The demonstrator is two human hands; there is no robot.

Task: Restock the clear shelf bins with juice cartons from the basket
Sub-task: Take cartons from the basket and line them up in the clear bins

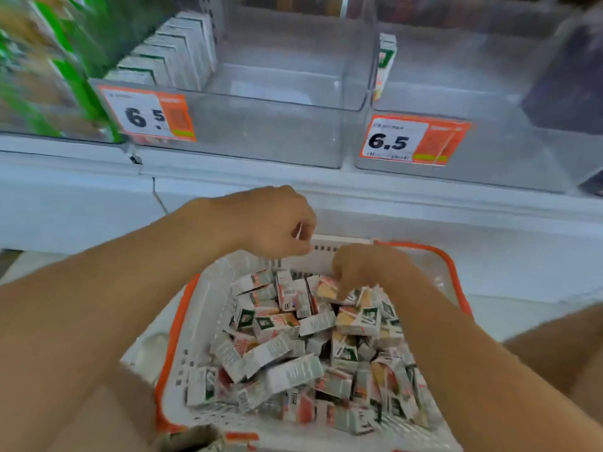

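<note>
Below the shelf edge: a white basket (202, 321) with an orange rim sat between the person's forearms, heaped with small juice cartons (293, 353) lying at all angles.
Left hand (267, 220): hovered above the basket's far rim, fingers curled inward with thumb near the fingertips; whether it held anything could not be told through the blur.
Right hand (362, 269): reached down into the far end of the heap, fingers bent onto an orange-and-white carton (326, 288) at the top of the pile; contact was plain, a full grip was not.
Left clear bin (261, 125): stood on the shelf above the basket, a row of upright cartons (176, 53) packed along its left side, the rest of its floor bare.
Right clear bin (489, 164): stood just beside the left one, a single upright carton (385, 60) against its left wall.
Price tags: an orange-and-white tag (150, 115) reading 6.5 was fixed on the left bin's front, a matching tag (414, 141) on the right bin's front.
Far left: green-packaged goods (49, 76), heavily blurred, filled the neighbouring section.
Shelf (98, 177): a white ledge ran under both bins.
Sharpness: the whole view was motion-blurred, print on the cartons unreadable.
</note>
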